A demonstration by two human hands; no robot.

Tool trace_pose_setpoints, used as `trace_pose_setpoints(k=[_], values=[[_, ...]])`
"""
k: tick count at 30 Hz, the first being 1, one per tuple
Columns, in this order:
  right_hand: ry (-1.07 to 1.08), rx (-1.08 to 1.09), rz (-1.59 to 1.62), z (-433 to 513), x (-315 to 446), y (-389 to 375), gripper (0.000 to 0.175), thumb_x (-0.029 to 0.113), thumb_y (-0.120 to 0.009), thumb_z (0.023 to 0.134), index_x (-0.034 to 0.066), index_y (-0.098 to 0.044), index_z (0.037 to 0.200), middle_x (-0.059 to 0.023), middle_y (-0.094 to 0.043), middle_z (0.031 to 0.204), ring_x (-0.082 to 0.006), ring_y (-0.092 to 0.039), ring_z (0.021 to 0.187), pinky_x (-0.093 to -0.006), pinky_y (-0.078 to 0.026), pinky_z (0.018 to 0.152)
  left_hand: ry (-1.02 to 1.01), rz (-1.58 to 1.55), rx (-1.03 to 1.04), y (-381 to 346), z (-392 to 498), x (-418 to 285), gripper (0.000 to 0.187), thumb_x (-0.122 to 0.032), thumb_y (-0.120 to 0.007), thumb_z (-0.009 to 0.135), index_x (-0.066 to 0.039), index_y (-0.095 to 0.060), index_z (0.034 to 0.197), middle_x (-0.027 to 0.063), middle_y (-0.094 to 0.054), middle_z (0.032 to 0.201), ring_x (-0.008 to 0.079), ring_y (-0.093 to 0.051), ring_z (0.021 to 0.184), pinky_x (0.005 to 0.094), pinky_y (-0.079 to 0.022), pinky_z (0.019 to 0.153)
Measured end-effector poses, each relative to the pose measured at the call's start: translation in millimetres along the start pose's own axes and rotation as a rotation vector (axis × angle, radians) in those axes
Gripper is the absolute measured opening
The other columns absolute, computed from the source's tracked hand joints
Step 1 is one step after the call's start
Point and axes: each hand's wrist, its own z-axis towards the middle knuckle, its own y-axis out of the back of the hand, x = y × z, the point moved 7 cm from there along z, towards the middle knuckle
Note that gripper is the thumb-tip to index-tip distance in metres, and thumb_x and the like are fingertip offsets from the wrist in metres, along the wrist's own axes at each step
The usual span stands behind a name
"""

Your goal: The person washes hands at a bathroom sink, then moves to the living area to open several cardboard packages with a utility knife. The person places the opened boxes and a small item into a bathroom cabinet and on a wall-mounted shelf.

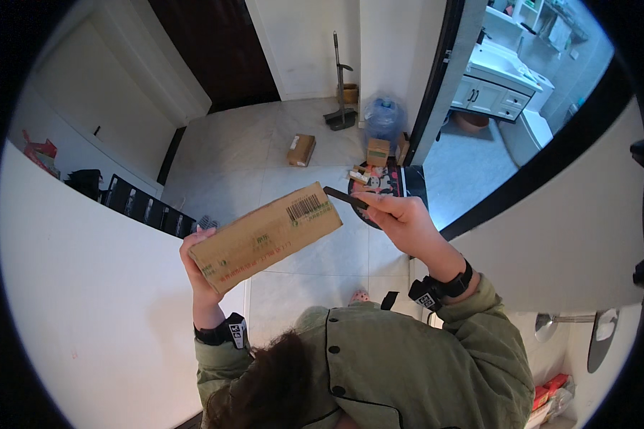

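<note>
A long brown cardboard box, printed with a barcode and green and red writing, is held up in front of me, tilted with its right end higher. My left hand grips its left end, thumb along the upper edge. My right hand holds a slim, dark, flat bar-like tool between thumb and fingers. The tool's far tip is at the box's upper right corner; whether it touches the cardboard I cannot tell. Its exact kind does not show.
A small carton lies on the tiled floor. A dustpan, a blue water bottle, a standing carton and a patterned mat are by the bathroom doorway. A black rack stands left.
</note>
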Motion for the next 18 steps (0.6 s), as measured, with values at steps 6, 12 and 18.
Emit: trace_pose_setpoints(k=[6,12,18], values=[[-0.017,0.144,-0.141,55,-33,4,0.024,0.006,-0.059,0.088,0.0047,-0.068,0.111,-0.0126,-0.052,0.059,-0.0223,-0.051,0.05,-0.0312,-0.04,0.048,0.013,0.119,-0.013,-1,44,53,0.085,-0.017,-0.088,0.057,-0.009,-0.037,0.125,0.0078,-0.047,0.117,0.024,-0.049,0.115,0.0466,-0.023,0.111],[-0.044,0.39,-0.168,100,-90,-17,0.025,0.011,-0.061,0.086,0.0124,-0.07,0.109,-0.0154,-0.061,0.068,-0.0303,-0.057,0.056,-0.0363,-0.045,0.052,0.162,-0.142,-0.072,-3,99,138,0.09,-0.015,-0.089,0.056,-0.01,-0.036,0.128,0.0103,-0.048,0.125,0.0238,-0.049,0.116,0.0458,-0.029,0.109],[-0.174,0.181,-0.099,178,-157,-29,0.013,0.007,-0.06,0.088,-0.0019,-0.067,0.093,-0.0117,-0.07,0.085,-0.0197,-0.064,0.07,-0.0299,-0.049,0.065,0.181,-0.057,-0.129,16,189,213,0.094,-0.016,-0.09,0.054,-0.01,-0.034,0.128,0.0096,-0.049,0.121,0.0243,-0.048,0.114,0.0402,-0.039,0.099]])
